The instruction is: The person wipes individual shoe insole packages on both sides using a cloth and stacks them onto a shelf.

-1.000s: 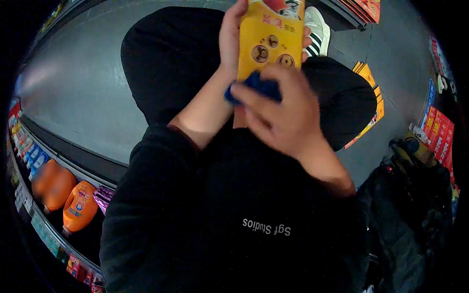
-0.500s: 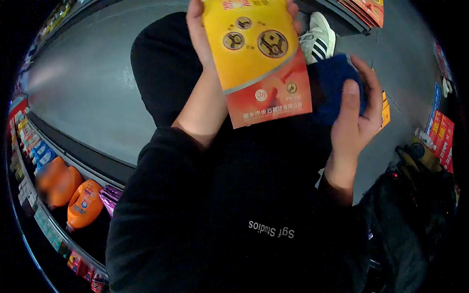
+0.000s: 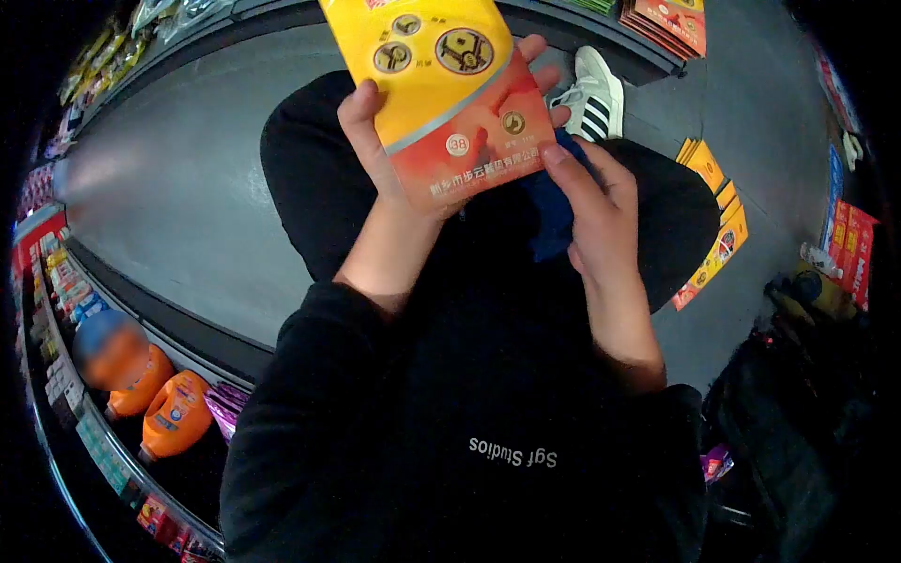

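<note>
Above the black trousers (image 3: 314, 155): a yellow-and-red packet (image 3: 460, 103) is held at a tilt, its printed face turned up and its top end cut off by the edge of the view.
Left hand (image 3: 383, 155): the packet is cradled from beneath, with the thumb set at one long edge and fingertips showing past the other; the grip is spread about as wide as the packet.
Right hand (image 3: 601, 202): a dark blue cloth (image 3: 554, 206) is held bunched in a narrow grip, with the thumb at the packet's lower right corner; whether that corner is pinched or only brushed cannot be made out.
Packet corner: a crease could be pressed into it if it were pushed hard by the thumb, since no support is seen directly beneath it.
Packet edges: the packet could be swivelled or slid loose if it were pulled sideways, as it is steadied mainly by one hand.
Cloth folds: the cloth could be tugged free if its hanging part were snagged.
Floor packets (image 3: 721, 220): a fanned row is laid beside the knee; it could be scattered if the knee were shifted outward.
White shoe (image 3: 598, 98): it is seen just beyond the packet, and could be struck if the packet were dropped.
</note>
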Action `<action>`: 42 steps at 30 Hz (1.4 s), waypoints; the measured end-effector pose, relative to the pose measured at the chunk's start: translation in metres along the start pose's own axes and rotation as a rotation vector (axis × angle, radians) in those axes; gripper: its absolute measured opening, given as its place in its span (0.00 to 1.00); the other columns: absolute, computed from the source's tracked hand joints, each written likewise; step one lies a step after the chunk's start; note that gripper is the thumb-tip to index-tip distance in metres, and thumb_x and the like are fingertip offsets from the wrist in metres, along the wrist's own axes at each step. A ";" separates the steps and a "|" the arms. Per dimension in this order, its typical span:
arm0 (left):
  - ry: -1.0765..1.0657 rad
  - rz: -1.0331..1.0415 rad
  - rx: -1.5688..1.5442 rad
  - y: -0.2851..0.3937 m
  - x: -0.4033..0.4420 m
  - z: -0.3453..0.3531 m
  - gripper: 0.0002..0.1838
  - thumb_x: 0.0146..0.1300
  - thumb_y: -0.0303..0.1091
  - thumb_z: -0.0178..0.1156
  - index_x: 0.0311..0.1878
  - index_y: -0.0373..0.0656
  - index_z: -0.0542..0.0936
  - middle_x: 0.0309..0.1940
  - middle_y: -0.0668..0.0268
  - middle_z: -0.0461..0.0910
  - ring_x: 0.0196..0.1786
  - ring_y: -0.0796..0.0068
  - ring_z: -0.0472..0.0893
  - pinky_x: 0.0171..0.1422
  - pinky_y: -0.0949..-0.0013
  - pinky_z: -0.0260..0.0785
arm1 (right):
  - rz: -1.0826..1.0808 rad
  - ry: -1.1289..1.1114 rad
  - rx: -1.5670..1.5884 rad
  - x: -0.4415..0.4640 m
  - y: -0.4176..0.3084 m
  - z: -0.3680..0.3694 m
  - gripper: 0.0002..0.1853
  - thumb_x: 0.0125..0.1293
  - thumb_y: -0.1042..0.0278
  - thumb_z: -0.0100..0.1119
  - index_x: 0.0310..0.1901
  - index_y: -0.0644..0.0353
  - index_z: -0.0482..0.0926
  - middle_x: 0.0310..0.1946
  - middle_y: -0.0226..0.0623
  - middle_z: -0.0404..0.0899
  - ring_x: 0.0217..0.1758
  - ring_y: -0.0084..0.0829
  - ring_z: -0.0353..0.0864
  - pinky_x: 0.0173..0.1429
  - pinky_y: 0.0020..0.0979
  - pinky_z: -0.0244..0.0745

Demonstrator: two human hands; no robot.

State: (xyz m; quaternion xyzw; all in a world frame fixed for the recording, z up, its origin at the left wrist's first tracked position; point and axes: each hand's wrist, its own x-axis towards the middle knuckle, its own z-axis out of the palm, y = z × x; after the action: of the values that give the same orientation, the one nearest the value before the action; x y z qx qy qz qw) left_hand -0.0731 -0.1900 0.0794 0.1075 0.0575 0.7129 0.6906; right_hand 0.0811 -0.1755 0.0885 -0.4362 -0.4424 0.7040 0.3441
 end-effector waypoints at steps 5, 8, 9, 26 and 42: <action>0.011 0.102 -0.112 0.014 -0.001 0.000 0.47 0.44 0.62 0.56 0.65 0.43 0.58 0.60 0.48 0.63 0.59 0.51 0.67 0.64 0.47 0.60 | -0.423 0.234 -0.206 0.002 -0.004 -0.003 0.16 0.57 0.71 0.62 0.47 0.61 0.74 0.40 0.32 0.73 0.44 0.24 0.69 0.55 0.26 0.62; 0.025 0.218 0.009 0.019 0.000 0.005 0.48 0.41 0.59 0.59 0.64 0.42 0.58 0.59 0.49 0.64 0.59 0.51 0.67 0.63 0.49 0.61 | -0.755 0.249 -0.527 0.001 -0.011 -0.001 0.14 0.55 0.73 0.60 0.45 0.62 0.77 0.39 0.38 0.73 0.41 0.31 0.72 0.50 0.30 0.66; 0.024 0.210 0.007 0.017 0.000 0.009 0.48 0.41 0.59 0.59 0.64 0.42 0.58 0.59 0.49 0.64 0.59 0.51 0.67 0.63 0.49 0.61 | -0.843 0.238 -0.743 0.002 -0.013 0.003 0.13 0.55 0.73 0.61 0.44 0.62 0.78 0.39 0.40 0.73 0.40 0.34 0.72 0.48 0.31 0.68; 0.004 0.102 -0.208 0.006 -0.002 0.003 0.48 0.42 0.61 0.56 0.63 0.39 0.60 0.54 0.53 0.67 0.55 0.56 0.68 0.60 0.54 0.64 | -0.893 0.066 -0.943 -0.010 0.015 0.034 0.22 0.46 0.68 0.66 0.48 0.51 0.80 0.33 0.38 0.69 0.36 0.39 0.73 0.37 0.37 0.72; -0.071 0.290 -0.032 0.009 0.004 -0.002 0.46 0.42 0.57 0.55 0.64 0.42 0.59 0.59 0.49 0.63 0.55 0.55 0.69 0.59 0.52 0.65 | -0.846 0.030 -0.890 -0.008 0.012 0.034 0.20 0.47 0.79 0.62 0.45 0.57 0.82 0.32 0.40 0.68 0.33 0.36 0.71 0.35 0.30 0.69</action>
State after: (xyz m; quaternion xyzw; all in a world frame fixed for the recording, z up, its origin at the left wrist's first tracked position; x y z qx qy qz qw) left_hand -0.0824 -0.1860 0.0804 0.1290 0.0055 0.8016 0.5837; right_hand 0.0520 -0.1975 0.0874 -0.3346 -0.8238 0.2478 0.3846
